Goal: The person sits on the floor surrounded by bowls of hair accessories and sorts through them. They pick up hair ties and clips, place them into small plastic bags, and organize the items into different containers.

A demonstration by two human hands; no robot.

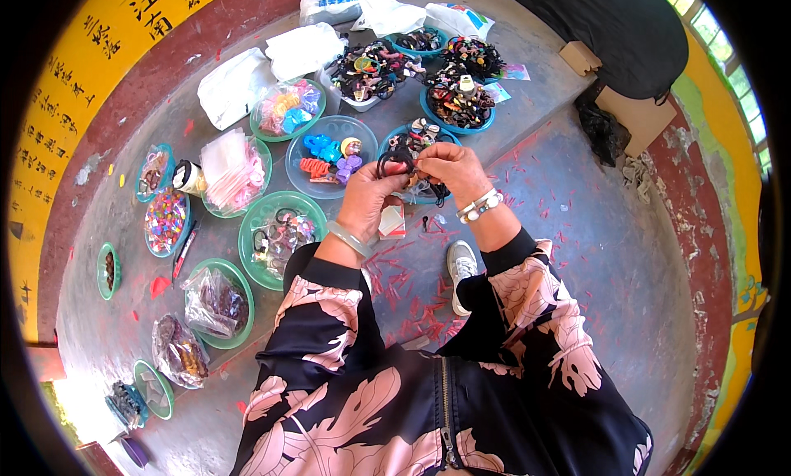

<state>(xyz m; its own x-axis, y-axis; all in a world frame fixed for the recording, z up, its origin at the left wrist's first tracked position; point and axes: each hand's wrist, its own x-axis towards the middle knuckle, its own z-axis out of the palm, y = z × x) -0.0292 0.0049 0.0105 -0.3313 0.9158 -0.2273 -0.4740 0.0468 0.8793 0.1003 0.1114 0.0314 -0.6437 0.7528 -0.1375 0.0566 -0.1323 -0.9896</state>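
Both my hands are raised over a blue bowl (427,198) of dark hair ties with small charms. My left hand (372,194) is closed, pinching a black hair tie (395,158) whose loops stand up above the thumb and fingers. Close beside it, my right hand (455,168) has its fingertips pinched together at the same hair tie. The exact spot where those fingertips grip is partly hidden. Left of my hands lies a clear blue bowl (298,176) with orange, blue and purple hair pieces. A small white and red card (392,222) shows below my left wrist.
Bowls of dark hair ties (458,105) stand farther off, near white bags (235,89). To the left are a bowl of colourful beads (167,222), a green bowl of charms (280,241) and a bowl of bagged brown pieces (217,303). Red scraps (428,311) litter the floor around my shoe (462,277).
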